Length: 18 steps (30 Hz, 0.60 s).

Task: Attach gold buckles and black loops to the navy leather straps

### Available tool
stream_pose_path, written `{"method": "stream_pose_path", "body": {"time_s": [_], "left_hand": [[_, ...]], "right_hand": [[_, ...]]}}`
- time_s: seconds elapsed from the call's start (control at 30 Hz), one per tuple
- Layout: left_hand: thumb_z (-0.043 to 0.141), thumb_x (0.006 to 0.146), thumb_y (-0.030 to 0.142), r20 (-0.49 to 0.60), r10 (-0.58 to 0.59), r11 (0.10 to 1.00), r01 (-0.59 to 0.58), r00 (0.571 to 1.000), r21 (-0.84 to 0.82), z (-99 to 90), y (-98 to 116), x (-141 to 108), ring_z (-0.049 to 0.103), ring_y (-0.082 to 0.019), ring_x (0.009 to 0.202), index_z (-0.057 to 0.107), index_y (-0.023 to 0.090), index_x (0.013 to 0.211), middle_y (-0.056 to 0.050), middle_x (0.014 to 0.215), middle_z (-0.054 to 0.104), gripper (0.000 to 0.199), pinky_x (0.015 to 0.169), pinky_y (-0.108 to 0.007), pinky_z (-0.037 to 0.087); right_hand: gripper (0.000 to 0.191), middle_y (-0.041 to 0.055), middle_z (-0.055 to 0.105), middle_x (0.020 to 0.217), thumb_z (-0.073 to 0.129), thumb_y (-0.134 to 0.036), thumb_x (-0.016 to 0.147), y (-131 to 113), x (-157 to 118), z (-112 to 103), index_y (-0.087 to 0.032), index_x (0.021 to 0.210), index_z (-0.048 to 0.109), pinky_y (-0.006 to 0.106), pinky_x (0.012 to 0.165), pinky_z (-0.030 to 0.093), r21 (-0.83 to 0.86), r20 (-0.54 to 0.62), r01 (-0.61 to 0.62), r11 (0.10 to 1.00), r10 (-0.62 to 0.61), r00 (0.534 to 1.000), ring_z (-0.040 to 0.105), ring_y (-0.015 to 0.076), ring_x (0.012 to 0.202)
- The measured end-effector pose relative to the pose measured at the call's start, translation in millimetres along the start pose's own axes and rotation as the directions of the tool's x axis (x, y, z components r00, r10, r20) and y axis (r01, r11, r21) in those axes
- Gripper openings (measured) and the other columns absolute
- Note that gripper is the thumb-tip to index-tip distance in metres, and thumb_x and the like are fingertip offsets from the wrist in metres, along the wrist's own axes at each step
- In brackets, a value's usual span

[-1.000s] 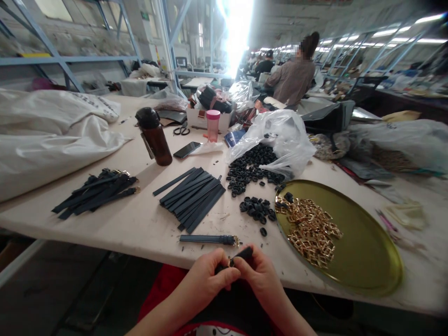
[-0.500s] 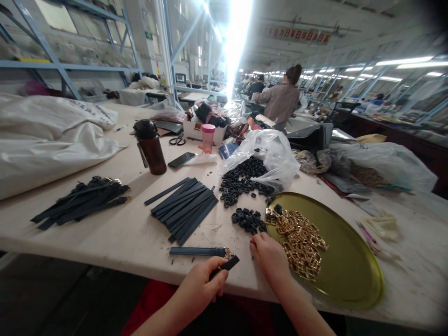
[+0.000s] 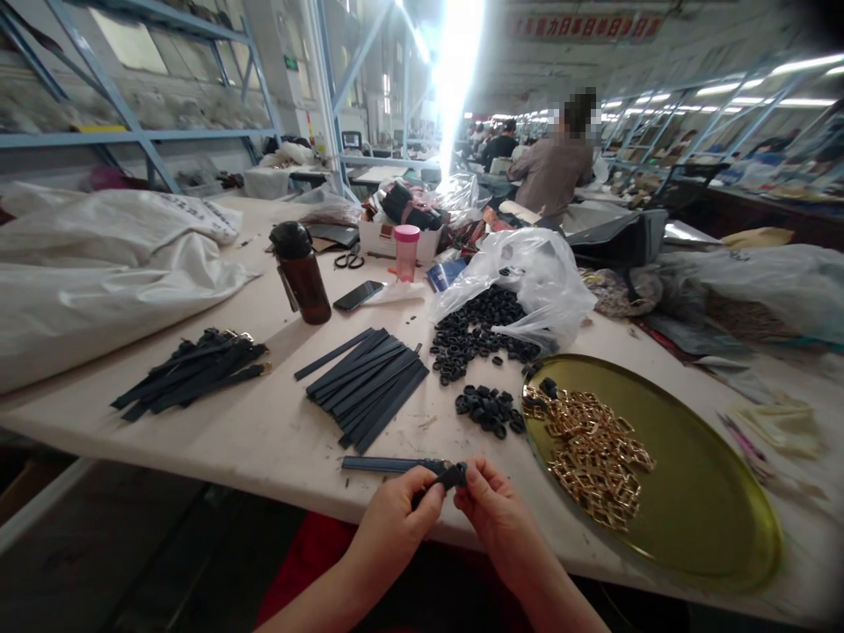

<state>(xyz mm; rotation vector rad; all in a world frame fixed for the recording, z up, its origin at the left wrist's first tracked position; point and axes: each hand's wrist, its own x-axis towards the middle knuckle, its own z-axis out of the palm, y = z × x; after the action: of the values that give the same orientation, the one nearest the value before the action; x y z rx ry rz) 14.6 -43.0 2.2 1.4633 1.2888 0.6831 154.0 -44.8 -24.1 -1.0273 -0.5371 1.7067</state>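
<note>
My left hand (image 3: 405, 510) is closed on a dark strap (image 3: 449, 477), its end sticking out past the thumb toward the right. At that end my right hand (image 3: 491, 505) pinches a small black loop (image 3: 462, 473), partly covered by the fingers. Just behind my left hand, a dark strap with a gold buckle (image 3: 389, 464) lies flat on the table. Farther back are a fanned stack of dark straps (image 3: 369, 382) and a small heap of black loops (image 3: 489, 410). Gold buckles (image 3: 597, 448) are piled on a round gold tray (image 3: 705, 492) to the right.
Buckled straps (image 3: 194, 369) lie at the left, near a brown bottle (image 3: 304, 277). A phone (image 3: 358, 296), a pink-lidded cup (image 3: 406, 255) and scissors (image 3: 349, 261) sit farther back. Black loops spill from a plastic bag (image 3: 554, 290). A person (image 3: 554, 176) stands beyond the table.
My right hand has moved left from beside the heap of loops to the strap end, bringing a black loop. My left hand still grips the strap. The view has shifted slightly.
</note>
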Motion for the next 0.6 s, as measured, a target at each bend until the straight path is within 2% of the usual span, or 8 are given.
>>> {"method": "stream_pose_path", "body": {"time_s": [0.07, 0.17, 0.33, 0.43, 0.53, 0.6], "left_hand": [[0.041, 0.083, 0.031, -0.016, -0.006, 0.999, 0.006, 1.0, 0.032, -0.6, -2, -3, 0.042, -0.009, 0.049, 0.052, 0.016, 0.068, 0.006, 0.051, 0.041, 0.024, 0.05, -0.019, 0.031], [0.039, 0.084, 0.03, -0.028, 0.011, 0.998, -0.01, 1.0, 0.06, -2.9, -2, -8, 0.043, -0.009, 0.051, 0.053, 0.016, 0.07, 0.006, 0.054, 0.043, 0.024, 0.052, -0.019, 0.032], [0.039, 0.082, 0.027, 0.092, 0.023, 0.976, -0.042, 0.995, 0.215, -8.1, 6, -6, 0.047, -0.01, 0.054, 0.058, 0.017, 0.074, 0.004, 0.059, 0.05, 0.023, 0.053, -0.02, 0.033], [0.039, 0.082, 0.029, 0.132, 0.009, 0.97, -0.041, 0.991, 0.242, -9.8, 8, -2, 0.048, -0.011, 0.05, 0.057, 0.017, 0.071, 0.004, 0.054, 0.05, 0.024, 0.051, -0.02, 0.034], [0.041, 0.081, 0.032, 0.138, 0.042, 0.979, -0.069, 0.99, 0.193, -11.1, -1, -3, 0.055, -0.013, 0.055, 0.056, 0.017, 0.09, 0.002, 0.063, 0.058, 0.023, 0.054, -0.022, 0.042], [0.045, 0.079, 0.034, 0.118, 0.105, 0.979, -0.124, 0.987, 0.161, -10.7, -16, -1, 0.06, -0.017, 0.071, 0.051, 0.02, 0.107, -0.001, 0.082, 0.064, 0.032, 0.064, -0.024, 0.047]], "right_hand": [[0.026, -0.0039, 0.052, 0.063, 0.071, -0.038, 0.065, 0, -1, 1, -0.017, 0.069, 0.056, 0.019, 0.058, 0.037, 0.003, -0.005, 0.008, 1.0, -0.008, 1.0, 0.042, 0.0076, 0.056], [0.025, -0.0039, 0.051, 0.062, 0.067, -0.04, 0.069, -1, -3, -1, -0.017, 0.069, 0.056, 0.02, 0.06, 0.037, -0.084, 0.022, 0.04, 0.996, -0.038, 0.999, 0.043, 0.0086, 0.058], [0.024, -0.0038, 0.052, 0.062, 0.067, -0.038, 0.069, 1, -5, -6, -0.017, 0.069, 0.056, 0.022, 0.061, 0.038, -0.321, 0.035, 0.162, 0.933, -0.16, 0.987, 0.046, 0.0101, 0.06], [0.025, -0.0035, 0.055, 0.066, 0.072, -0.035, 0.063, -1, -4, -3, -0.018, 0.075, 0.057, 0.023, 0.062, 0.04, -0.309, 0.057, 0.199, 0.93, -0.191, 0.98, 0.049, 0.0113, 0.062], [0.025, -0.0027, 0.058, 0.068, 0.07, -0.035, 0.063, -5, -6, 2, -0.018, 0.077, 0.06, 0.023, 0.064, 0.041, -0.276, 0.086, 0.191, 0.942, -0.173, 0.981, 0.051, 0.0107, 0.062], [0.023, -0.0032, 0.057, 0.064, 0.07, -0.035, 0.063, -8, -9, 3, -0.017, 0.074, 0.062, 0.022, 0.063, 0.041, -0.275, 0.079, 0.184, 0.944, -0.168, 0.983, 0.051, 0.0097, 0.06]]}}
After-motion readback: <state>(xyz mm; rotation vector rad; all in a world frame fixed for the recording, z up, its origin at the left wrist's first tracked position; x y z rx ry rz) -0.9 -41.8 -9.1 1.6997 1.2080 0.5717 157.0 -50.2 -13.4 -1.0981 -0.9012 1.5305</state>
